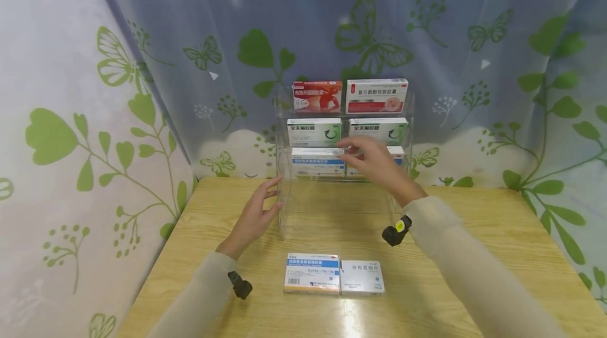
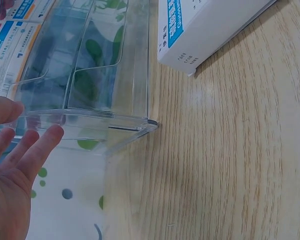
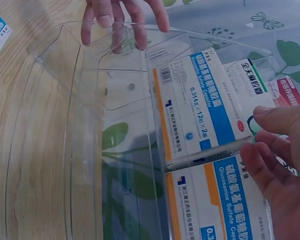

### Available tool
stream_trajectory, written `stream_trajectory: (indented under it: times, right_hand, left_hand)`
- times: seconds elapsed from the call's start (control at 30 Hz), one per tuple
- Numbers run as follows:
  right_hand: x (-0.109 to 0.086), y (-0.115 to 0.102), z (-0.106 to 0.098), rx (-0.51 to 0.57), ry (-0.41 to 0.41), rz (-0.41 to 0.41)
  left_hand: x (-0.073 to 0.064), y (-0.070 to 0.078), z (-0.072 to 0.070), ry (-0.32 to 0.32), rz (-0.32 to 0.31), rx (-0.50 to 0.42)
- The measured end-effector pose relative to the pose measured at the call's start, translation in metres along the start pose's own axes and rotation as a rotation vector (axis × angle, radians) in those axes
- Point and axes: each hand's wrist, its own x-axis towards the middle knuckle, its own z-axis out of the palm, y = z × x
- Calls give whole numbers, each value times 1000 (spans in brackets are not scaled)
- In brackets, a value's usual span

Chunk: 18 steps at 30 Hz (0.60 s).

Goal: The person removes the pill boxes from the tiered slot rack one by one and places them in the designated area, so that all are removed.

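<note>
A clear acrylic stand (image 1: 335, 198) with stepped tiers holds medicine boxes. My left hand (image 1: 256, 211) is at its left side panel, fingers spread and fingertips right at the clear edge in the left wrist view. Over the third tier, my right hand (image 1: 372, 161) has its thumb and fingers parted, with fingertips by the upper corner of the left blue-and-white glucosamine box (image 3: 197, 107). Beside that box stands a matching glucosamine box (image 3: 217, 205), partly behind the right hand in the head view.
Green-and-white boxes (image 1: 314, 132) fill the second tier; a red box (image 1: 316, 96) and a white-and-red box (image 1: 377, 96) stand on top. On the wooden table (image 1: 213, 296), another blue-and-white box (image 1: 312, 273) and a silvery-white box (image 1: 362, 277) lie in front. Patterned curtain (image 1: 303, 21) hangs behind.
</note>
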Motion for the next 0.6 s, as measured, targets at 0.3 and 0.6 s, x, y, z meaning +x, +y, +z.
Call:
stream_trajectory:
  times: [0.3,0.6]
  right_hand:
    - [6,-11,13,-230,13,-38]
    - [7,-18,17,-296,35,-51]
  left_hand:
    - [1,-3,1,10,17,-6]
    - [0,-2,1,10,10,3]
